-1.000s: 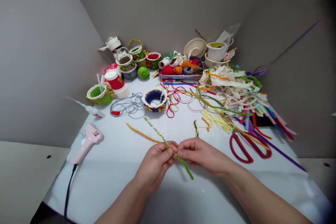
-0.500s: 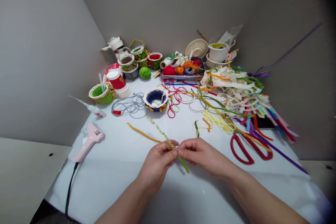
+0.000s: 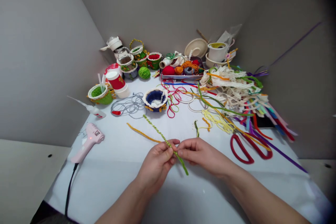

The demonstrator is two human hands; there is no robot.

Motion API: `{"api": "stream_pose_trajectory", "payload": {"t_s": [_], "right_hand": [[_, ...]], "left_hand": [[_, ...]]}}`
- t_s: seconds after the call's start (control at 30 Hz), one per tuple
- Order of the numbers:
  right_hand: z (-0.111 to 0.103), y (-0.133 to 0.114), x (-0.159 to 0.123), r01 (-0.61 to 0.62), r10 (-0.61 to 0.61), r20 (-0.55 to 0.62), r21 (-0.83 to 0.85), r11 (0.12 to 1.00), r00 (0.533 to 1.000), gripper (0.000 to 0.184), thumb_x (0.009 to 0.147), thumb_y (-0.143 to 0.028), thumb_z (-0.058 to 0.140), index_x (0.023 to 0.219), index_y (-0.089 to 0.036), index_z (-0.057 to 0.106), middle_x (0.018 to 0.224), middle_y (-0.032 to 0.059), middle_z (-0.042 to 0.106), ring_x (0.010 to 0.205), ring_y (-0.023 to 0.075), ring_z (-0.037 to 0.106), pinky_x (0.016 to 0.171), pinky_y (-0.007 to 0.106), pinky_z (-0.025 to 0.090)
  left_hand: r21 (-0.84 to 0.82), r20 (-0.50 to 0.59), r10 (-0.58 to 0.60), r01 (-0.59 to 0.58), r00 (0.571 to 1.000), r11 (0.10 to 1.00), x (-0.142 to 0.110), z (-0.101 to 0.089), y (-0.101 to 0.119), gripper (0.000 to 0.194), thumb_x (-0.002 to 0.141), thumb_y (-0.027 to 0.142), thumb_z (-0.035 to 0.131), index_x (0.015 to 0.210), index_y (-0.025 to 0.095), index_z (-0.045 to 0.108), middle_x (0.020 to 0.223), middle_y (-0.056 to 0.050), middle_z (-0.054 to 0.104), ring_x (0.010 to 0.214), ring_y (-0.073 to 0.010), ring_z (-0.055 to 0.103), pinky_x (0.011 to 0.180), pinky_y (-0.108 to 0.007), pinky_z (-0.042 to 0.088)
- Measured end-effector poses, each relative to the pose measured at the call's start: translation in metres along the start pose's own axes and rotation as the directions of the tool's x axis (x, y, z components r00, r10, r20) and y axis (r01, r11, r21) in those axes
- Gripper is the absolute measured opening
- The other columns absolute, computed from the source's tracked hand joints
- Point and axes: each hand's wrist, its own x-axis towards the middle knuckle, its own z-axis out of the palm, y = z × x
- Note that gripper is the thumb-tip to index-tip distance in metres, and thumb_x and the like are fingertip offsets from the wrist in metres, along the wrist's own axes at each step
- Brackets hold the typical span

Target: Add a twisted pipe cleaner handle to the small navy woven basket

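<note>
A green pipe cleaner point(image 3: 159, 133) with a paler yellow-green strand wound around it slants across the middle of the table. My left hand point(image 3: 157, 157) pinches it between thumb and fingers. Close against that grip, my right hand point(image 3: 196, 152) has its thumb and forefinger pressed together at the same spot on the pipe cleaner. Below the fingers, the lower end looks plain green and fuzzy. An orange-yellow pipe cleaner point(image 3: 141, 133) lies on the table, its near end reaching behind my left hand. Beyond it stands a small dark-blue basket point(image 3: 155, 104) with a white lace rim.
On the left lie a pink glue gun point(image 3: 88, 143) with a black cord and a glue bottle point(image 3: 96, 111). Red-handled scissors point(image 3: 241, 149) rest at right, below a heap of lace point(image 3: 231, 91). Small baskets point(image 3: 127, 63) and a tray of yarn balls point(image 3: 181, 77) line the back.
The wound upper part of the pipe cleaner, blurred earlier, is now sharp and has swung slightly left. Both hands keep nearly the same place and pinch.
</note>
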Motion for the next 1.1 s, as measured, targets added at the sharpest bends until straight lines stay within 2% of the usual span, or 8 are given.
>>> {"api": "stream_pose_trajectory", "payload": {"t_s": [0.1,0.17,0.3,0.4,0.5,0.73,0.83,1.1], "right_hand": [[0.0003,0.0010,0.0006,0.006,-0.006,-0.009,0.016,1.000,1.000,0.030,0.080,-0.042,0.064,0.076,-0.013,0.065,0.053,-0.0063,0.040,0.048,0.0058,0.028,0.046,0.022,0.018],[0.0009,0.0000,0.0007,0.029,-0.028,-0.044,0.008,1.000,0.999,0.029,0.079,-0.041,0.064,0.073,-0.013,0.063,0.052,-0.0063,0.040,0.048,0.0059,0.028,0.047,0.022,0.019],[0.0024,-0.0011,0.0009,0.077,-0.084,-0.119,-0.066,0.995,0.989,0.029,0.079,-0.042,0.062,0.073,-0.014,0.065,0.060,-0.0022,0.054,0.054,0.0083,0.039,0.052,0.022,0.030],[0.0028,-0.0004,0.0007,0.088,-0.098,-0.091,-0.112,0.990,0.991,0.030,0.080,-0.042,0.061,0.075,-0.013,0.067,0.070,0.0021,0.062,0.064,0.0116,0.049,0.061,0.024,0.036],[0.0026,-0.0014,-0.0001,0.081,-0.088,-0.056,-0.117,0.990,0.995,0.030,0.081,-0.042,0.060,0.076,-0.013,0.067,0.070,0.0017,0.061,0.064,0.0115,0.047,0.061,0.023,0.035],[0.0027,-0.0061,-0.0021,0.094,-0.100,-0.050,-0.108,0.990,0.994,0.030,0.081,-0.043,0.061,0.073,-0.013,0.065,0.063,-0.0024,0.051,0.058,0.0087,0.038,0.055,0.022,0.028],[0.0024,-0.0056,-0.0022,0.065,-0.067,-0.028,-0.068,0.996,0.997,0.032,0.079,-0.045,0.062,0.073,-0.013,0.064,0.060,-0.0037,0.048,0.054,0.0076,0.035,0.051,0.022,0.025],[0.0044,0.0012,0.0018,-0.032,0.030,0.026,0.083,0.996,0.999,0.025,0.077,-0.038,0.065,0.075,-0.013,0.063,0.054,-0.0055,0.043,0.049,0.0061,0.031,0.046,0.022,0.021]], "left_hand": [[0.000,0.004,0.004,-0.004,1.000,1.000,-0.0008,0.0029,0.0021,0.012,0.075,0.025,0.072,0.071,0.013,0.069,0.111,-0.008,0.058,0.081,-0.0117,0.050,0.069,-0.023,0.038],[0.025,-0.028,0.013,-0.013,1.000,1.000,-0.0016,0.0053,0.0033,0.014,0.076,0.028,0.071,0.081,0.015,0.070,0.112,-0.009,0.057,0.084,-0.0131,0.050,0.070,-0.024,0.038],[0.112,-0.093,0.026,-0.016,0.995,0.994,-0.0025,0.0079,0.0018,0.029,0.073,0.031,0.074,0.098,0.018,0.068,0.097,-0.006,0.059,0.078,-0.0116,0.047,0.067,-0.023,0.035],[0.134,-0.075,0.032,-0.022,0.997,0.991,-0.0011,0.0061,-0.0008,0.029,0.069,0.030,0.078,0.094,0.016,0.068,0.080,-0.002,0.056,0.067,-0.0087,0.042,0.063,-0.023,0.032],[0.102,-0.065,0.015,-0.009,0.998,0.995,0.0008,0.0031,-0.0011,0.025,0.068,0.028,0.078,0.087,0.014,0.070,0.076,-0.002,0.055,0.065,-0.0080,0.041,0.061,-0.022,0.031],[0.063,-0.033,0.005,-0.003,0.999,0.998,0.0012,0.0009,0.0023,0.015,0.070,0.025,0.077,0.070,0.013,0.068,0.095,-0.007,0.059,0.073,-0.0099,0.047,0.067,-0.023,0.036],[0.064,-0.030,0.022,-0.020,0.999,0.998,0.0011,0.0009,0.0018,0.013,0.072,0.025,0.075,0.071,0.013,0.069,0.107,-0.008,0.058,0.078,-0.0112,0.049,0.072,-0.025,0.038],[0.046,0.029,0.032,-0.033,0.999,0.998,-0.0010,0.0022,0.0017,0.012,0.078,0.024,0.069,0.073,0.013,0.068,0.114,-0.008,0.057,0.078,-0.0113,0.050,0.077,-0.028,0.040]]}}
